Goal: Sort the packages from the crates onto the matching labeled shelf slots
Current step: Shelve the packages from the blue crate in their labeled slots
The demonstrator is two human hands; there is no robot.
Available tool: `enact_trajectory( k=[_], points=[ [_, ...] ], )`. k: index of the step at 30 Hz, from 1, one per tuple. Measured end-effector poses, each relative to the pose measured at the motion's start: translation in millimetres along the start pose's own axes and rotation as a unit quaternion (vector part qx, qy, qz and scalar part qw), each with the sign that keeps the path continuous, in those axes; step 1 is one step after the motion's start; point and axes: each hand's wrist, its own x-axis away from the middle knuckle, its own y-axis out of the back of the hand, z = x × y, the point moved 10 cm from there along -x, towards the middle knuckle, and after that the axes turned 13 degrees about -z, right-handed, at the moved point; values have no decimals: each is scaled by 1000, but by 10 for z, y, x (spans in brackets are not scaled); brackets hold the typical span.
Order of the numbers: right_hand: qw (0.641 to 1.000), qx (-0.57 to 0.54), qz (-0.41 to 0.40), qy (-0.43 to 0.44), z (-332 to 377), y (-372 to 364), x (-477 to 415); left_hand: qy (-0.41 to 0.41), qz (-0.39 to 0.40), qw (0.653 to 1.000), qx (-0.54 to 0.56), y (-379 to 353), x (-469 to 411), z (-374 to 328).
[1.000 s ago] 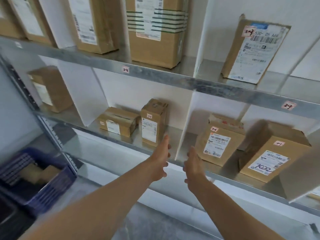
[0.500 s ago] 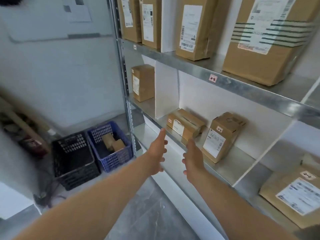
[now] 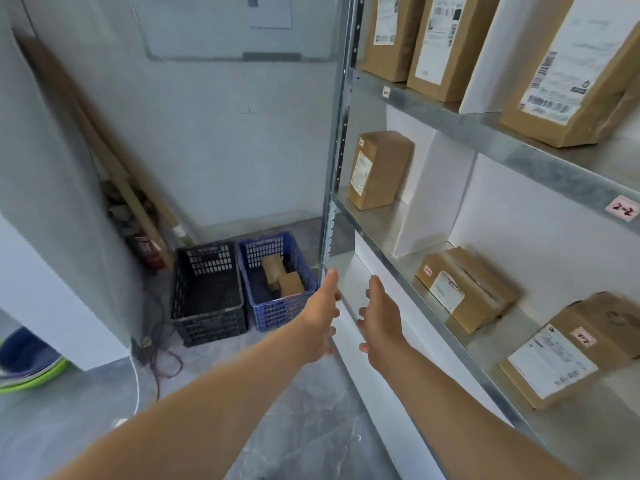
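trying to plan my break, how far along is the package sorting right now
Done: several boxes sit in the shelf slots, two of them below the 2-2 label. In hand: nothing; the left hand and right hand are open and empty, stretched towards the crates. Left: at least two packages lie in the blue crate; the black crate looks empty.

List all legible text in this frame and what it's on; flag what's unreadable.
"2-2": pink tag on the shelf edge.
"2-2", probably: pink sticker on the nearest package.
Too blurred to read: shipping labels, small tag further along that edge, wall paper.
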Motion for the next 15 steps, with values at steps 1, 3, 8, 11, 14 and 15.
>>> enact_trajectory(
  k=[1,3,8,11,14,15],
  points=[
    [1000,3,-3,3,73,-102,-51,3,-2,1000,3,59,-111,-70],
    [1000,16,-11,12,229,-315,-182,4,-6,1000,6,170,-339,-233],
    [999,32,-10,19,585,-879,-436,1,-5,1000,2,483,-788,-644],
    [1000,19,7,-7,723,-1172,-473,-4,-16,1000,14,682,-1066,-854],
    [999,31,18,-3,899,-1509,-535,-6,-27,999,23,908,-1243,-1070],
    [999,34,24,1,967,-1632,-562,-8,-29,999,28,977,-1299,-1144]
  ],
)
